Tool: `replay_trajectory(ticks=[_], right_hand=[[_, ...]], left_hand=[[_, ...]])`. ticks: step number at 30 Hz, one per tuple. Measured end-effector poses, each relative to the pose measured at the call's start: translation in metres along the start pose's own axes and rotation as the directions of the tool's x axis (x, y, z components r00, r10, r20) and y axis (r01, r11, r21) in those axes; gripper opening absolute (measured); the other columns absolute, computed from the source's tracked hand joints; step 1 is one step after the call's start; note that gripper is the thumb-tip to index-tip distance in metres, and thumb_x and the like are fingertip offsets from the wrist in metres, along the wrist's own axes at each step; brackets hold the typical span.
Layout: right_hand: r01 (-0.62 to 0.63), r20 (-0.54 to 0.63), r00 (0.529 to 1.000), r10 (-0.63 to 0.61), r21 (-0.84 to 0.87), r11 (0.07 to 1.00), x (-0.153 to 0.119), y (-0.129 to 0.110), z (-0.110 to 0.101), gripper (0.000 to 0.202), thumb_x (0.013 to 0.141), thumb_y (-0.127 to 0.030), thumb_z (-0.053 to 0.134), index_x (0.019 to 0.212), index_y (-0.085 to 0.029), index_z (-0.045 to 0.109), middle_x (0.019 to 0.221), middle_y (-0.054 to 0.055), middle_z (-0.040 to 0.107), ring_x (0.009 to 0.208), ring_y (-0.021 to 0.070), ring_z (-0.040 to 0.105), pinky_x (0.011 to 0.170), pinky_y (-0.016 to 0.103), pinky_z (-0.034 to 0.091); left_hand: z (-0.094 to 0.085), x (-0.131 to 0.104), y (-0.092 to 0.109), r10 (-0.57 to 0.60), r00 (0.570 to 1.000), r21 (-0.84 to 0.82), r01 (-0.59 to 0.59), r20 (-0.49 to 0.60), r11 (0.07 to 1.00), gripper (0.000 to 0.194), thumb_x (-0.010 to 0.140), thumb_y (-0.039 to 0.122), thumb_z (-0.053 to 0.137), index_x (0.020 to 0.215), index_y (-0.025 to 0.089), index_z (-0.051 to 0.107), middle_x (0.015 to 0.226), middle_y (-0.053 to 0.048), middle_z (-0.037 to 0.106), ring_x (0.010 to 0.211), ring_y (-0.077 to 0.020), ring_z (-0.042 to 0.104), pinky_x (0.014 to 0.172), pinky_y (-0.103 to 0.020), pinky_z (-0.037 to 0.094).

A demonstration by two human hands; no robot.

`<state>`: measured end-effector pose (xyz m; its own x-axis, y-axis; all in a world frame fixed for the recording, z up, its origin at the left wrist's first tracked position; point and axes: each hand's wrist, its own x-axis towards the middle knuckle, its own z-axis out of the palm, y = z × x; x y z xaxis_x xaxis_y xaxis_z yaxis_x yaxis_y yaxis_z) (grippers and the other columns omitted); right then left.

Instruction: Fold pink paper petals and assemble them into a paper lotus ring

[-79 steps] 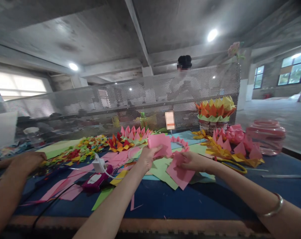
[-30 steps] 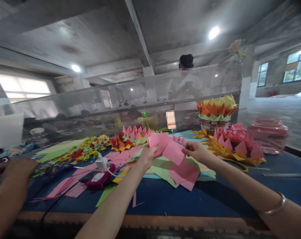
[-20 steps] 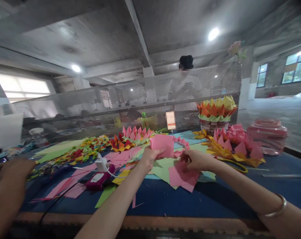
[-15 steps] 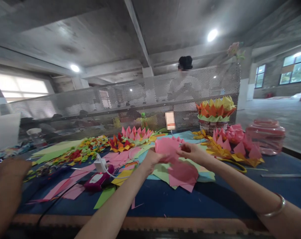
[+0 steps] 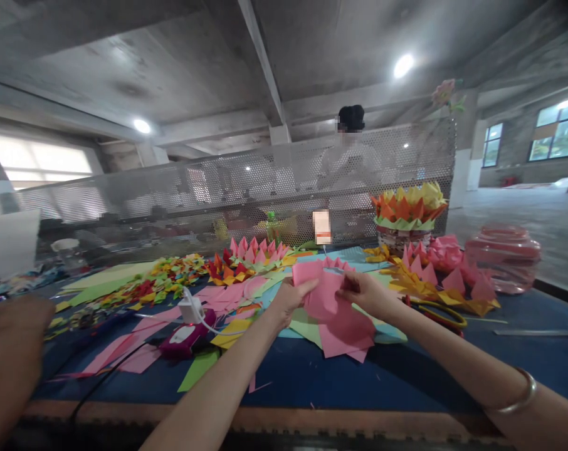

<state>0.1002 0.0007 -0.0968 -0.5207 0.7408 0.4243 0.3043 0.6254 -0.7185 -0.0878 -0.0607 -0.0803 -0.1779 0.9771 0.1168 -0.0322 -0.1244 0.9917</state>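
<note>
My left hand [image 5: 286, 302] grips a pink sheet of paper [image 5: 307, 275] at its left side, thumb lying across the front. At the sheet's right edge my right hand [image 5: 362, 293] has its fingers pinched together against the paper. The held paper looks folded or layered, but its far side is hidden. Below it, more pink sheets [image 5: 347, 338] lie fanned on green and light blue paper [image 5: 387, 329]. Just behind my hands, the pointed tips of a pink folded-paper piece [image 5: 336, 263] show.
A purple power strip [image 5: 187, 338] with a white plug and cable sits left of my forearm. Folded paper lotuses [image 5: 260, 250] stand behind. Yellow-handled scissors [image 5: 437, 313], a metal ruler [image 5: 538, 332] and a clear pink jar [image 5: 503, 260] are right. Another person's arm [image 5: 14, 351] reaches in left.
My right hand has shifted slightly right and down along the pink paper's edge. My left thumb now lies across the sheet's front. More of the yellow-handled scissors shows beside my right wrist.
</note>
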Motion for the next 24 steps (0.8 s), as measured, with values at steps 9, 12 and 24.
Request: replay_trajectory(ticks=[9, 12, 24], right_hand=[[-0.182, 0.398, 0.897, 0.192, -0.062, 0.981, -0.010, -0.010, -0.014, 0.030, 0.064, -0.029, 0.067, 0.091, -0.016, 0.063, 0.064, 0.001, 0.063, 0.057, 0.0132, 0.055, 0.049, 0.021, 0.036], [-0.163, 0.384, 0.904, 0.189, -0.099, 0.982, -0.011, -0.009, -0.012, 0.031, 0.063, -0.020, 0.062, 0.094, -0.017, 0.062, 0.067, 0.001, 0.065, 0.061, 0.0146, 0.058, 0.052, 0.021, 0.039], [-0.069, -0.066, 0.995, 0.068, -0.014, 0.998, -0.003, -0.012, -0.007, 0.041, 0.074, -0.053, 0.054, 0.057, -0.016, 0.051, 0.051, -0.003, 0.043, 0.049, 0.0088, 0.037, 0.047, 0.022, 0.027]], left_hand=[[-0.015, 0.018, 0.002, 0.079, 0.968, -0.225, -0.135, -0.240, 0.965, 0.047, 0.047, 0.031, 0.081, 0.088, 0.011, 0.069, 0.077, -0.010, 0.071, 0.065, -0.0206, 0.066, 0.057, -0.027, 0.049], [-0.015, 0.019, 0.000, 0.113, 0.973, -0.238, -0.160, -0.200, 0.958, 0.047, 0.048, 0.030, 0.081, 0.088, 0.010, 0.069, 0.076, -0.010, 0.070, 0.066, -0.0217, 0.066, 0.061, -0.029, 0.050], [0.003, -0.002, 0.002, 0.054, 0.999, -0.100, -0.054, 0.001, 0.994, 0.032, 0.050, 0.033, 0.081, 0.071, 0.012, 0.069, 0.066, -0.005, 0.067, 0.057, -0.0153, 0.061, 0.052, -0.023, 0.047]])
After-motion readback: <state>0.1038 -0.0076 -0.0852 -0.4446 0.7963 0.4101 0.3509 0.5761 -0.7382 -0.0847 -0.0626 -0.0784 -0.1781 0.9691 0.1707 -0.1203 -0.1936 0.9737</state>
